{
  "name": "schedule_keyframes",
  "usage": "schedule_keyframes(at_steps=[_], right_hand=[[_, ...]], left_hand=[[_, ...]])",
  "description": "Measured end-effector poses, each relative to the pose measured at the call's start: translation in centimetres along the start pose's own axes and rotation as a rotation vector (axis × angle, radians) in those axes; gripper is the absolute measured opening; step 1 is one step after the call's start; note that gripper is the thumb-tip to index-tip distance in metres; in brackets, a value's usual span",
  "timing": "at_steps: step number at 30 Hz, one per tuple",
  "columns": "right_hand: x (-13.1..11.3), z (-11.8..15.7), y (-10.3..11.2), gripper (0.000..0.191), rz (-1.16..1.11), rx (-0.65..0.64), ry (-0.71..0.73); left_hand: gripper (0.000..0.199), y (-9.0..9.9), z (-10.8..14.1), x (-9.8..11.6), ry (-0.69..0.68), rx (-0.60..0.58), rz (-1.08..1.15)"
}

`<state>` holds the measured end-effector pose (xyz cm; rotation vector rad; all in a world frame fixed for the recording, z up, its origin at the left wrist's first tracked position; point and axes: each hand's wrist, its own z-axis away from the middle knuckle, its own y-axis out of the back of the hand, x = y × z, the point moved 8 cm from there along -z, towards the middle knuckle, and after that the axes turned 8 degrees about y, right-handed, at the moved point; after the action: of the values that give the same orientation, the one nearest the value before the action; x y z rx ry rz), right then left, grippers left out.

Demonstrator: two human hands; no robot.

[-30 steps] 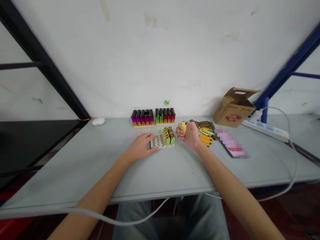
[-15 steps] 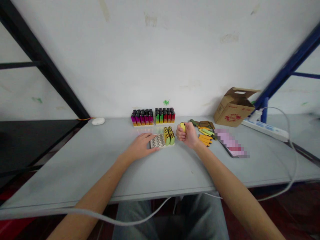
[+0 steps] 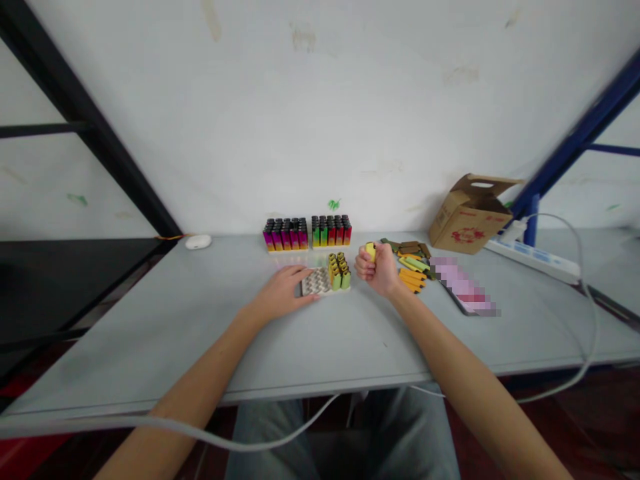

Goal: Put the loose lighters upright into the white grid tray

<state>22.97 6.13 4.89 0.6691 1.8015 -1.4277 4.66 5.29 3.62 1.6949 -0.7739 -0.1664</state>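
My left hand [image 3: 286,292] grips the left end of a pale tray [image 3: 316,283] with rows of slots, thumb along the near side and fingers along the far side. Several yellow-green lighters [image 3: 340,272] stand upright in the tray's right part. To the right of the tray, my right hand [image 3: 379,268] is raised in a fist around a yellow lighter [image 3: 371,251], whose upper end shows above the fingers. Beside that hand lie loose orange lighters [image 3: 412,280], with yellow-green ones [image 3: 415,267] and brown ones [image 3: 411,249] farther back.
Against the wall stand a block of purple lighters [image 3: 286,236] and a block of green and red lighters [image 3: 331,232]. On the right are a pixelated flat pink object [image 3: 463,285], an open cardboard box [image 3: 470,220] and a power strip [image 3: 537,259]. A white case [image 3: 199,242] lies far left.
My right hand has shifted very slightly, with the yellow lighter still in its fist. My left hand stays on the tray, and the lighters in it look the same.
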Motion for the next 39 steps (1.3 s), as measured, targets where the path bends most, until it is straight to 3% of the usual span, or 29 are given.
schedule_keyframes(at_steps=[5,11,18,28,39], right_hand=[[-0.2,0.2,-0.3,0.032,0.003,-0.001,0.001],[-1.4,0.5,-1.0,0.034,0.081,-0.064,0.137],[-2.8,1.0,0.5,0.034,0.708,0.006,0.532],[-2.5,1.8,-1.2,0.021,0.931,-0.123,0.603],[-2.7,2.4,-2.0,0.014,1.186,-0.165,0.707]], left_hand=[[0.065,0.0,0.0,-0.1,0.001,0.009,0.016],[0.065,0.0,0.0,-0.1,0.001,0.007,0.011],[0.063,0.1,0.0,-0.1,0.011,-0.002,0.015],[0.064,0.2,0.0,0.0,0.008,0.004,0.014],[0.065,-0.1,0.0,-0.1,0.005,-0.001,-0.006]])
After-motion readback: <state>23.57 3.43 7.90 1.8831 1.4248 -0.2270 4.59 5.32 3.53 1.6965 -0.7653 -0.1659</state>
